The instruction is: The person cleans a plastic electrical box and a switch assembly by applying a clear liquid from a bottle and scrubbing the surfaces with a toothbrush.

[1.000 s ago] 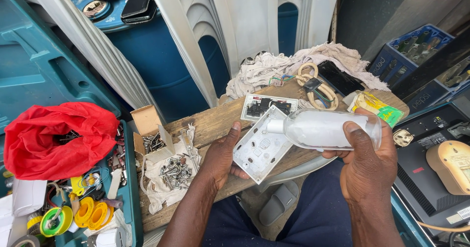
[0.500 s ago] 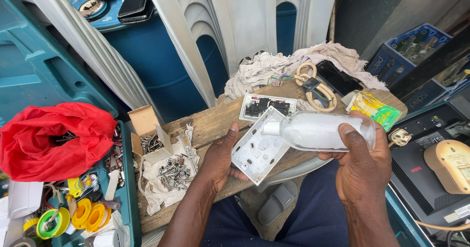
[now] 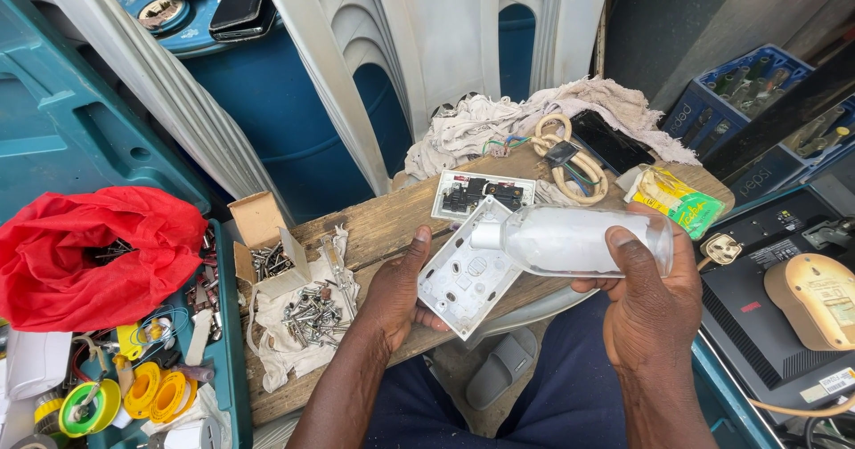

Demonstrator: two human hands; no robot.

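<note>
White plastic switch plate [image 3: 465, 269], back side up, tilted, gripped at its lower corner by the left hand [image 3: 398, 290]. Clear plastic bottle [image 3: 577, 239], lying sideways with its white cap over the plate's upper edge, wrapped by the right hand [image 3: 643, 299]. Step in hand, as judged: bottle being brought to the plate's back, nothing poured yet; the next move calls for steady tilt and a firm hold on the plate. Beyond the left hand: socket module [image 3: 482, 194] on the wooden bench [image 3: 383, 228]; to its outer side, loose screws [image 3: 309, 311] on cloth and a small cardboard box [image 3: 264, 240]. Bench edge lies just under both hands; open room is scant, above the lap only.
</note>
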